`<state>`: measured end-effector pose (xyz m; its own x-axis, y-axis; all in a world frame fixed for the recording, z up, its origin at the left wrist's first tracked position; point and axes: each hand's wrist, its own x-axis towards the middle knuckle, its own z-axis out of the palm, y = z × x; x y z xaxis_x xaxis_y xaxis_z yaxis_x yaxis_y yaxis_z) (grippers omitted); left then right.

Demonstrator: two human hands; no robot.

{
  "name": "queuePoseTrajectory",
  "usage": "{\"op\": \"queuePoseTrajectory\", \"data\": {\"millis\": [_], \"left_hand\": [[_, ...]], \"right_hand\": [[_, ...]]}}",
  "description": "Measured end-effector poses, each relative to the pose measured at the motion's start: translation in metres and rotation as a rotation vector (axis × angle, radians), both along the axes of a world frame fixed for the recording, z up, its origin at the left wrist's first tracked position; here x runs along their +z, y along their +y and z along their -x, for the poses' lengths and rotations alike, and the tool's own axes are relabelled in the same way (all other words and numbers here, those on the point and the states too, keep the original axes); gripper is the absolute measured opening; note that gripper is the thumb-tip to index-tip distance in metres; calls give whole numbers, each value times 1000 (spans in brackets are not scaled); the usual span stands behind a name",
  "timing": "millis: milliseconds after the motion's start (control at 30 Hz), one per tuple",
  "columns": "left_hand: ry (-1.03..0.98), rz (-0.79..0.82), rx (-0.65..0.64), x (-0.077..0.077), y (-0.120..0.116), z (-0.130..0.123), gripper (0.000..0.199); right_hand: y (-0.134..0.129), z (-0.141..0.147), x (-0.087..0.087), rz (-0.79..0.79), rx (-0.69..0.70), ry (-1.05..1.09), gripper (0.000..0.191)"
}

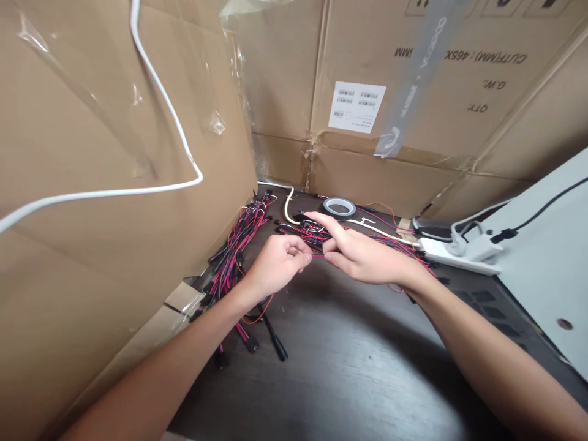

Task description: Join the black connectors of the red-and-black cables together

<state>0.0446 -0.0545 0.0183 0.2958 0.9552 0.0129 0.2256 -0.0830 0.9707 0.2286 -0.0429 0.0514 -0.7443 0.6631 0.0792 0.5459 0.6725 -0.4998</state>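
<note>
My left hand (278,266) and my right hand (362,254) meet above a dark tabletop (331,373), their fingertips a short gap apart. Each pinches a thin red-and-black wire lead (318,256), though the fingers hide the exact grip. Behind my right hand lies a loose tangle of similar leads (321,236). A larger bundle of red-and-black leads with black connectors (239,257) spreads out beyond my left wrist. A roll of dark tape (339,207) lies flat just past my right fingertips.
Cardboard sheets (280,79) stand along the left and back of the tabletop, with a white cable (158,82) and clear plastic hanging on them. A white power strip (459,256) with plugged-in cables lies at the right, beside a pale grey panel (542,245).
</note>
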Motion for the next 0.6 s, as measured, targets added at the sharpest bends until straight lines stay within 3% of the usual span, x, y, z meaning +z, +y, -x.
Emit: {"op": "queuePoseTrajectory", "data": {"millis": [167,367,600], "left_hand": [[-50,84,-15,3,1,0,8],[-317,321,-62,8,3,10,15],[-395,413,-148,11,6,17,15]], "right_hand": [[1,0,-3,187,23,90,76],[3,3,-11,443,19,363,72],[9,1,-22,704,148,644,71]]}}
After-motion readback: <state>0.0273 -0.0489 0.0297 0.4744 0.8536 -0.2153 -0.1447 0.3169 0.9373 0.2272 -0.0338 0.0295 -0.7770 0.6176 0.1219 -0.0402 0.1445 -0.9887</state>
